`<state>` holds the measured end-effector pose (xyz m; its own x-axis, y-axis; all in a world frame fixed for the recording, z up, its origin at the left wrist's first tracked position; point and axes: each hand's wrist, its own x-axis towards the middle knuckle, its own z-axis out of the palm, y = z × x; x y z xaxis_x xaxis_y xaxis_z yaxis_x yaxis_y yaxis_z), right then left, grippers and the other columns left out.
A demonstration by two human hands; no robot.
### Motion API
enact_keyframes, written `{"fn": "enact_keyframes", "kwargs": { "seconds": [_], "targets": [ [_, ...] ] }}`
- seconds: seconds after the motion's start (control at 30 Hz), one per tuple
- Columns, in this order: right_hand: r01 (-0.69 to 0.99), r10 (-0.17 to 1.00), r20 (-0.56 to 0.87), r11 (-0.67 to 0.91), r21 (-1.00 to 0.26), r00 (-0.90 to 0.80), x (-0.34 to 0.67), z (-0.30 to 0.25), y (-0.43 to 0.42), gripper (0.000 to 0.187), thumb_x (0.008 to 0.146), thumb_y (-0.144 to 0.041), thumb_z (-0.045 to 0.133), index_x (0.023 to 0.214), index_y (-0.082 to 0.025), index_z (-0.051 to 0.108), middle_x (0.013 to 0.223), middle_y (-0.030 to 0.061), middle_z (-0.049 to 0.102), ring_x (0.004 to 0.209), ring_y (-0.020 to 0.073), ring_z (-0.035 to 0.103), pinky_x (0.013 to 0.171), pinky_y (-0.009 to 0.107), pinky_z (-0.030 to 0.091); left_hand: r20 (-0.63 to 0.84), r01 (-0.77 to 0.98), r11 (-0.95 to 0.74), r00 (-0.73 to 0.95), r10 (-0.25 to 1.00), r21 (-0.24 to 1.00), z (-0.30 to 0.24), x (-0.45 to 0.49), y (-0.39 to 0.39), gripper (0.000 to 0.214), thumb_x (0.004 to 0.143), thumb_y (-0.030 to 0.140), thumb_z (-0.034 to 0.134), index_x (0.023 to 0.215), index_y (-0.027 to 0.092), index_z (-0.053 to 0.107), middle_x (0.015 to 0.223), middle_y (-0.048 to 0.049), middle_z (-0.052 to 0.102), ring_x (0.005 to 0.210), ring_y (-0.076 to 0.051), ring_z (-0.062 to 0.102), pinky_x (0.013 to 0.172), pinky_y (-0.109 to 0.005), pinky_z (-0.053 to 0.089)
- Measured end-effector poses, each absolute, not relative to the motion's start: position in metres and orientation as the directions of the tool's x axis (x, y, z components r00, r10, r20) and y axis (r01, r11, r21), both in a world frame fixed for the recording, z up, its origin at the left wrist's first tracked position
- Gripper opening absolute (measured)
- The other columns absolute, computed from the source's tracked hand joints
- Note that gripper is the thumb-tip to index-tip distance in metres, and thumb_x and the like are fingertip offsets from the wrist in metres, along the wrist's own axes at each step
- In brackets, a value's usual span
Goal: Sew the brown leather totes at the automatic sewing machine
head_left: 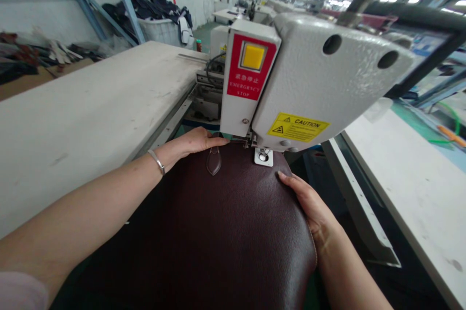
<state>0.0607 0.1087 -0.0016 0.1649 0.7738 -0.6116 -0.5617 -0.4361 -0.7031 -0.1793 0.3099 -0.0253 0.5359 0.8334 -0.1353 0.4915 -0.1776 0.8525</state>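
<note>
A large dark brown leather panel [233, 222] lies under the head of a grey industrial sewing machine [324, 77]. Close to its far edge sits a pointed leather tab [214, 162] with stitching. My left hand [200, 141] grips that far edge beside the tab, thumb on top and fingers mostly hidden. On the right, my right hand [306, 198] holds the panel's side edge, its thumb on the surface and the other fingers underneath. Between my hands, a small metal clamp plate [263, 157] with a round opening rests on the leather beneath the machine head.
A red emergency stop panel [251, 65] with a yellow button faces me. White tabletops flank the machine on the left [91, 101] and right [411, 174]. A metal rail [360, 203] runs along the right. Behind stands a bin of dark cloth [160, 28].
</note>
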Motion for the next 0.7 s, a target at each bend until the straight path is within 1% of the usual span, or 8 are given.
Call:
{"fn": "enact_keyframes", "kwargs": {
  "seconds": [0.13, 0.3, 0.5, 0.63, 0.7],
  "targets": [
    [-0.544, 0.792, -0.592, -0.434, -0.718, 0.15, 0.062, -0.005, 0.108, 0.043, 0.079, -0.024, 0.077, 0.121, -0.02, 0.069, 0.095, 0.0087, 0.08, 0.082, 0.0277, 0.077, 0.077, 0.039, 0.065, -0.148, 0.505, -0.175, 0.536, 0.831, 0.845, -0.027, -0.18, 0.311, 0.054, 0.069, 0.067, 0.077, 0.094, 0.019, 0.071, 0.078, -0.005, 0.072, 0.097, -0.03, 0.066, 0.08, -0.037, 0.048],
    [-0.55, 0.774, -0.608, -0.435, -0.713, 0.177, 0.059, -0.006, 0.108, 0.043, 0.078, -0.022, 0.076, 0.121, -0.018, 0.068, 0.089, 0.0087, 0.08, 0.077, 0.0275, 0.077, 0.071, 0.038, 0.064, -0.172, 0.534, -0.156, 0.513, 0.841, 0.831, -0.026, -0.179, 0.31, 0.054, 0.067, 0.067, 0.078, 0.09, 0.019, 0.071, 0.075, -0.0049, 0.071, 0.092, -0.029, 0.066, 0.077, -0.037, 0.048],
    [-0.556, 0.788, -0.597, -0.432, -0.711, 0.15, 0.059, -0.01, 0.107, 0.05, 0.076, -0.024, 0.078, 0.124, -0.02, 0.065, 0.093, 0.0069, 0.08, 0.077, 0.0256, 0.076, 0.073, 0.037, 0.063, -0.172, 0.542, -0.151, 0.5, 0.849, 0.827, -0.023, -0.178, 0.309, 0.053, 0.066, 0.066, 0.078, 0.09, 0.019, 0.071, 0.074, -0.0043, 0.071, 0.091, -0.029, 0.066, 0.075, -0.036, 0.048],
    [-0.523, 0.765, -0.631, -0.487, -0.699, 0.131, 0.063, -0.011, 0.115, 0.05, 0.077, -0.027, 0.073, 0.126, -0.019, 0.065, 0.09, 0.0077, 0.08, 0.066, 0.0259, 0.074, 0.066, 0.039, 0.062, -0.174, 0.553, -0.155, 0.496, 0.85, 0.818, -0.024, -0.179, 0.31, 0.052, 0.066, 0.066, 0.079, 0.088, 0.02, 0.071, 0.074, -0.0047, 0.071, 0.091, -0.029, 0.067, 0.074, -0.036, 0.049],
    [-0.504, 0.754, -0.642, -0.503, -0.702, 0.142, 0.064, -0.012, 0.121, 0.048, 0.078, -0.028, 0.071, 0.125, -0.019, 0.066, 0.088, 0.0078, 0.08, 0.067, 0.0267, 0.074, 0.066, 0.04, 0.061, -0.17, 0.549, -0.158, 0.498, 0.85, 0.821, -0.025, -0.179, 0.311, 0.052, 0.066, 0.066, 0.079, 0.089, 0.02, 0.071, 0.075, -0.005, 0.072, 0.091, -0.03, 0.067, 0.075, -0.037, 0.049]
  ]
}}
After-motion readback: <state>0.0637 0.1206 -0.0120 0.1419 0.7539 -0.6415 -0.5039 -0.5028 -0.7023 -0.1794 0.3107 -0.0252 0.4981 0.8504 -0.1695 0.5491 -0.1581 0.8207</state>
